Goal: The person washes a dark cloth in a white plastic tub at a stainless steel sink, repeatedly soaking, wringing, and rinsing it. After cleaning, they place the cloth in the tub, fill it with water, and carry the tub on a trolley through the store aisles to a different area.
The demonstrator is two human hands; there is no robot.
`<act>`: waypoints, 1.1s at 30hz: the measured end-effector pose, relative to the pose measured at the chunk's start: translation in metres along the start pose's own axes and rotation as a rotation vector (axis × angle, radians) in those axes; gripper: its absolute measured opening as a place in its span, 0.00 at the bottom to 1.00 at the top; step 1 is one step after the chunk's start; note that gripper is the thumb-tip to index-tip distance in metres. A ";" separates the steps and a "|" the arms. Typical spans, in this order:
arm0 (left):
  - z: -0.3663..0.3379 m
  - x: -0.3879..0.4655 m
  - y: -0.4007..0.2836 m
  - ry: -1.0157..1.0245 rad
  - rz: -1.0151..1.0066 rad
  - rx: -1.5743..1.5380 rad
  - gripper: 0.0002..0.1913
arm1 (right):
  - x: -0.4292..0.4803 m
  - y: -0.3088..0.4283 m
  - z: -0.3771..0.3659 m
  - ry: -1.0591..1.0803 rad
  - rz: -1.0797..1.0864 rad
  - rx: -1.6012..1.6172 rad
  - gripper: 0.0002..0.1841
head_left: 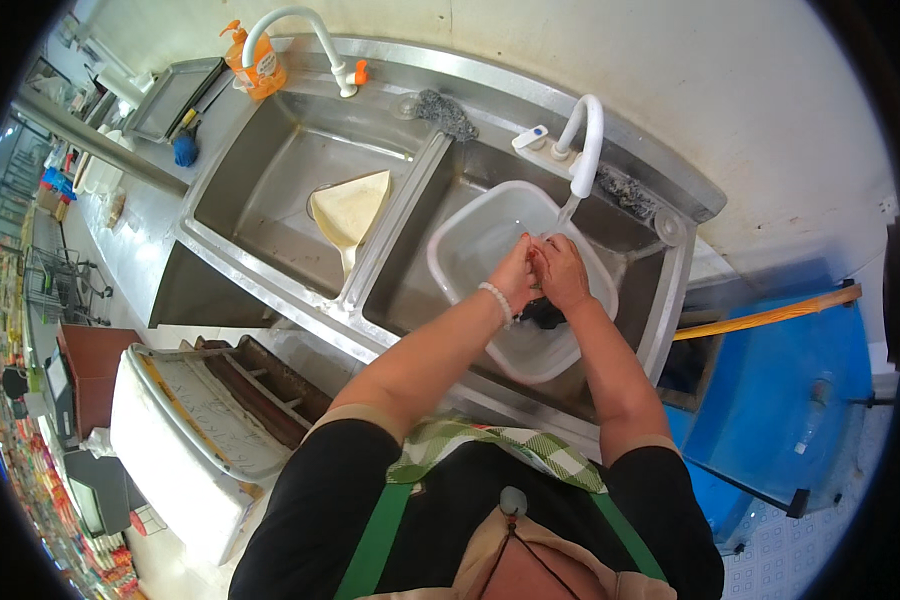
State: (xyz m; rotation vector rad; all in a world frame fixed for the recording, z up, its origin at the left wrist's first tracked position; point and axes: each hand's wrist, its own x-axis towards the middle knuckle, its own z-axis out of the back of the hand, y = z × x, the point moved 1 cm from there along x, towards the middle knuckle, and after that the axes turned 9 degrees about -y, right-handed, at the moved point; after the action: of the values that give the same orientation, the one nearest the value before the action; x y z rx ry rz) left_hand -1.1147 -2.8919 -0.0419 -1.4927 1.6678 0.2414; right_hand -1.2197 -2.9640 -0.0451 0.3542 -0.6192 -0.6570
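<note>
My left hand [516,271], with a beaded bracelet [497,301] at its wrist, and my right hand [564,271] are pressed together over a white plastic basin [450,274]. Their fingers overlap, so whether anything lies between them is hidden. Just above the hands, water [568,209] runs from the spout of a white faucet [586,161]. The basin sits in the right-hand bowl of a stainless steel sink [401,281] and holds water. Below my hands a dark thing [544,315] shows in it, partly covered.
A cream dustpan [352,206] lies in the left bowl. Steel wool scrubbers [446,114] rest on the sink's back ledge, near a second faucet [300,13] and an orange pump bottle [255,64]. Right of the sink are a blue bin [780,375] and a yellow handle [772,313].
</note>
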 end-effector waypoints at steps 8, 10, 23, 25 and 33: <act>0.141 -0.087 -0.070 -0.287 -0.945 1.541 0.14 | -0.092 -0.043 -0.077 0.354 -0.125 -0.416 0.16; 0.173 -0.114 -0.081 -0.269 -0.941 1.668 0.13 | -0.089 -0.042 -0.079 0.515 -0.345 -0.281 0.15; 0.211 -0.135 -0.074 -0.091 -1.227 1.891 0.08 | -0.011 -0.090 -0.046 0.230 -0.580 -0.037 0.34; 0.213 -0.136 -0.073 -0.103 -1.237 1.893 0.07 | -0.033 -0.075 -0.082 0.176 -0.626 -0.133 0.38; 0.214 -0.134 -0.075 -0.097 -1.329 1.892 0.05 | -0.056 -0.048 -0.134 0.444 -0.441 -0.094 0.28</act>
State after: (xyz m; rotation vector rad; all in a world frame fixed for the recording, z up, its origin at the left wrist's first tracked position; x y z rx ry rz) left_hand -0.9616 -2.6779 -0.0509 -0.5937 0.0225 -1.4828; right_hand -1.1916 -2.9480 -0.1947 0.5367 -0.0805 -0.9882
